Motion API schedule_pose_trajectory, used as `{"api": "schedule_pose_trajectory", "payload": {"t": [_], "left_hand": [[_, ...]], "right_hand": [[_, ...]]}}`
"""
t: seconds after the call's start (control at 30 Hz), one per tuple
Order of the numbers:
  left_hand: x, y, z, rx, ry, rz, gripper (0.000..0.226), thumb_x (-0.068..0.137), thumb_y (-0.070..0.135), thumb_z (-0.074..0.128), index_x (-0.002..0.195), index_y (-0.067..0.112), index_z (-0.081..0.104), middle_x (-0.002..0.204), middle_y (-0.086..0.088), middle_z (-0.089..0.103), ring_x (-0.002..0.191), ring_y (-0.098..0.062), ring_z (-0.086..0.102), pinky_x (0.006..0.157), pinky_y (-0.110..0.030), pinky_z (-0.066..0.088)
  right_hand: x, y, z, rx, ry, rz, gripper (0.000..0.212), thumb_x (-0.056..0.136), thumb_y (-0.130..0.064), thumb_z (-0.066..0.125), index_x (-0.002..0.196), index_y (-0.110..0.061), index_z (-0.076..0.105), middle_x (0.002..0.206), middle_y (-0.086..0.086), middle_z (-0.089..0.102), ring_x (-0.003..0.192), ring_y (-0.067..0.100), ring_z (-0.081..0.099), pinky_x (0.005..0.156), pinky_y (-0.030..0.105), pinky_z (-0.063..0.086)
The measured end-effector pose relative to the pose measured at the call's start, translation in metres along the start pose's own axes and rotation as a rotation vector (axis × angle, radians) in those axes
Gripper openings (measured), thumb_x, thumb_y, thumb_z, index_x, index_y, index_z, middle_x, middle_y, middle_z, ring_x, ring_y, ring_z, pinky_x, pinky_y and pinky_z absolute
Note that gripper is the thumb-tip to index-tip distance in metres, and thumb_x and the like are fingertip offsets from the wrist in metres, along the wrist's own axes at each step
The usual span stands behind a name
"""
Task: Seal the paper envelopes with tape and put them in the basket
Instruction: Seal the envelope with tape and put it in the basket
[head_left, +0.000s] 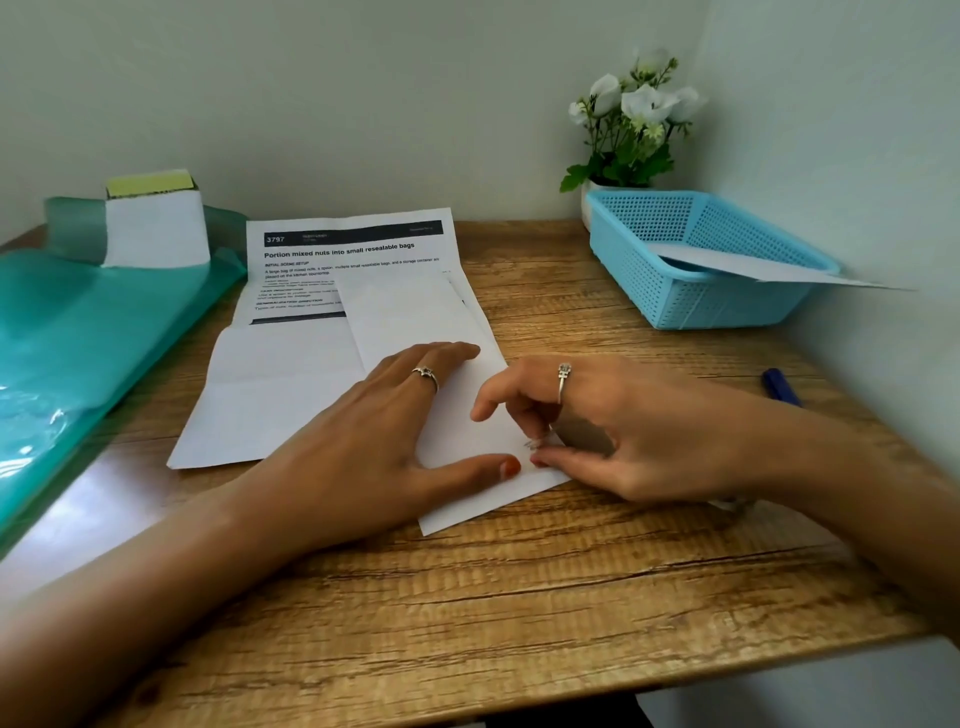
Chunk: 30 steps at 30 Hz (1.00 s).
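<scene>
A white paper envelope (415, 317) lies lengthwise on the wooden table, partly over a printed sheet (291, 364). My left hand (379, 441) rests flat on it, fingers spread, thumb near its lower right edge. My right hand (597, 431) pinches a small clear piece of tape (535, 445) against that edge between thumb and fingers. A blue plastic basket (649, 270) stands at the back right with another white envelope (763, 267) lying across its rim.
A teal plastic folder (78, 332) covers the left side, with a white box (156, 228) holding yellow notes behind it. A potted plant with white flowers (631, 119) stands behind the basket. A blue pen (779, 387) lies by the right wall.
</scene>
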<state>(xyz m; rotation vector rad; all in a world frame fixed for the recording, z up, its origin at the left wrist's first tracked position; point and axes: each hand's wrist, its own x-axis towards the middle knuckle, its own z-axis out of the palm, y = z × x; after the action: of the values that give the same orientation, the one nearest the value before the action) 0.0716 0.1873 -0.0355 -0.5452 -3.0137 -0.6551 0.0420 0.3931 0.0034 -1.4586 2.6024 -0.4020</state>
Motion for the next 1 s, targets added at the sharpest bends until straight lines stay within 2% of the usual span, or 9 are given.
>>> {"api": "schedule_pose_trajectory", "payload": {"t": [0.33, 0.5, 0.7, 0.8, 0.87, 1.0], "left_hand": [[0.002, 0.001, 0.000, -0.048, -0.019, -0.049, 0.098, 0.057, 0.081, 0.045, 0.142, 0.046, 0.008, 0.152, 0.022, 0.013, 0.134, -0.002, 0.025, 0.105, -0.027, 0.031], [0.003, 0.002, 0.000, -0.058, -0.021, -0.061, 0.100, 0.056, 0.080, 0.046, 0.142, 0.046, 0.008, 0.153, 0.020, 0.015, 0.135, -0.004, 0.027, 0.105, -0.028, 0.032], [0.002, 0.008, -0.001, -0.009, -0.001, -0.062, 0.095, 0.062, 0.076, 0.043, 0.144, 0.040, 0.011, 0.152, 0.018, 0.019, 0.128, 0.002, 0.027, 0.099, -0.020, 0.029], [0.005, 0.011, 0.001, 0.005, 0.061, -0.060, 0.089, 0.067, 0.077, 0.041, 0.143, 0.035, 0.020, 0.149, 0.014, 0.027, 0.126, -0.001, 0.031, 0.092, -0.016, 0.025], [0.006, 0.012, 0.003, 0.034, 0.087, -0.056, 0.091, 0.068, 0.081, 0.039, 0.143, 0.032, 0.022, 0.148, 0.012, 0.029, 0.128, -0.005, 0.033, 0.094, -0.017, 0.027], [0.006, 0.013, 0.007, 0.105, 0.096, -0.046, 0.091, 0.067, 0.081, 0.034, 0.143, 0.031, 0.022, 0.146, 0.013, 0.028, 0.129, -0.005, 0.030, 0.102, -0.023, 0.029]], "right_hand": [[-0.001, 0.000, -0.002, -0.019, -0.045, -0.002, 0.050, 0.091, -0.025, 0.058, 0.126, -0.047, 0.030, 0.097, -0.020, 0.046, 0.098, -0.005, 0.044, 0.085, 0.005, 0.035], [0.002, 0.002, -0.005, -0.048, -0.095, 0.000, 0.054, 0.091, -0.027, 0.058, 0.130, -0.047, 0.027, 0.095, -0.040, 0.036, 0.097, -0.026, 0.034, 0.081, -0.006, 0.027], [0.009, 0.002, -0.014, -0.028, -0.080, 0.030, 0.061, 0.086, -0.031, 0.066, 0.132, -0.045, 0.029, 0.110, -0.030, 0.033, 0.105, -0.005, 0.045, 0.086, 0.009, 0.042], [0.012, 0.008, -0.017, 0.012, -0.084, 0.074, 0.065, 0.081, -0.038, 0.070, 0.131, -0.046, 0.028, 0.123, -0.023, 0.034, 0.112, -0.003, 0.043, 0.085, 0.010, 0.038], [0.014, 0.011, -0.018, 0.045, -0.098, 0.107, 0.068, 0.079, -0.041, 0.071, 0.130, -0.047, 0.028, 0.130, -0.021, 0.034, 0.113, -0.003, 0.043, 0.083, 0.010, 0.038], [0.014, 0.014, -0.019, 0.116, -0.118, 0.178, 0.068, 0.079, -0.040, 0.071, 0.132, -0.047, 0.029, 0.106, -0.034, 0.036, 0.094, -0.015, 0.044, 0.070, 0.005, 0.038]]}}
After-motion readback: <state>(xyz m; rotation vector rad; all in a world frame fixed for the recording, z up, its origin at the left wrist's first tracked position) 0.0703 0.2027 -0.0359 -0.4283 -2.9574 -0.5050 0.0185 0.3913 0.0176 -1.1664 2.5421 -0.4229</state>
